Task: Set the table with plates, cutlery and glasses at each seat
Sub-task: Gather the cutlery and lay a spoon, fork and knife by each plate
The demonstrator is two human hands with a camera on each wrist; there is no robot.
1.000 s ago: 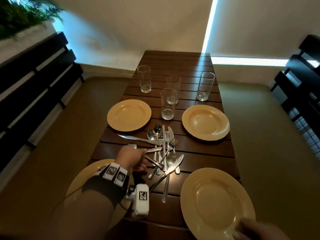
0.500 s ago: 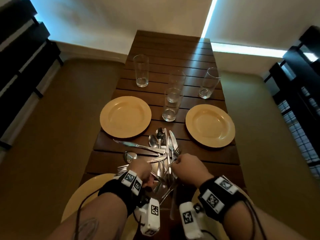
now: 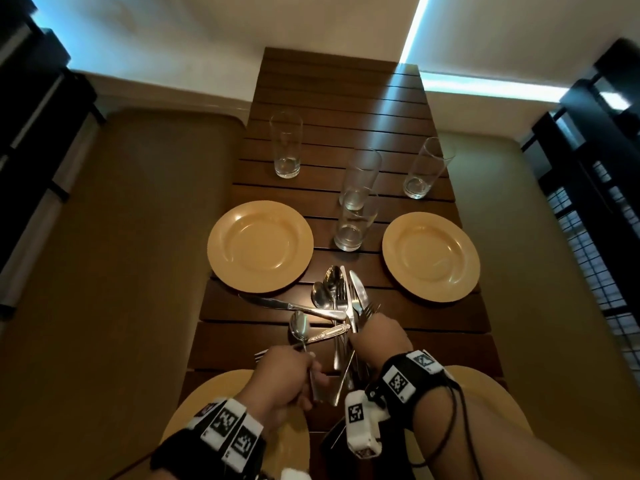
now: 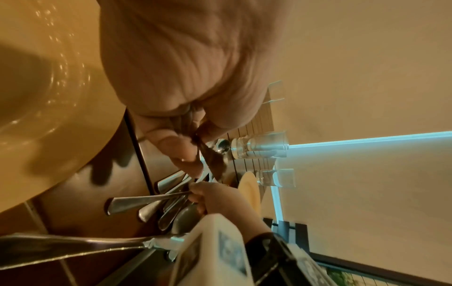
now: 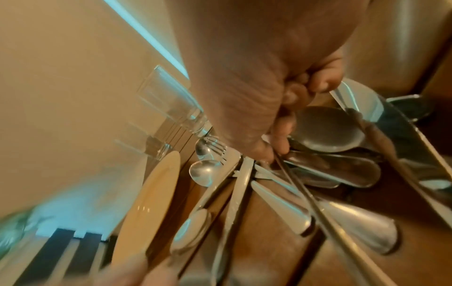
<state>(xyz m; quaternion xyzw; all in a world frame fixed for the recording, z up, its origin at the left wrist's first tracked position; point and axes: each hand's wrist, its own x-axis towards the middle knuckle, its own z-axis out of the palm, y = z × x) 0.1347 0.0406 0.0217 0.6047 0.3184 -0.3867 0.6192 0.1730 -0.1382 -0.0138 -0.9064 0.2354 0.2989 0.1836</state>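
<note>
Loose knives, forks and spoons form a cutlery pile (image 3: pixel 341 306) at the middle of the wooden table (image 3: pixel 339 98). My left hand (image 3: pixel 304 372) grips a spoon (image 3: pixel 299 329) by its handle at the pile's near left; fork tines stick out to the left of that hand. My right hand (image 3: pixel 375 336) rests on the pile, its fingers (image 5: pixel 281 135) pinching a thin fork handle. Two yellow plates, far left (image 3: pixel 259 245) and far right (image 3: pixel 431 256), lie bare. My arms partly hide the near left plate (image 3: pixel 207 403) and the near right plate (image 3: pixel 485 382).
Several empty glasses stand beyond the plates: one far left (image 3: pixel 286 147), one far right (image 3: pixel 426 168), two in the middle (image 3: pixel 353 220). Dark slatted seat backs flank the table at left (image 3: pixel 34 98) and right (image 3: pixel 606 168).
My right hand has come from the near right plate's rim onto the cutlery pile and taken hold there. My left hand has pulled back a little with the spoon.
</note>
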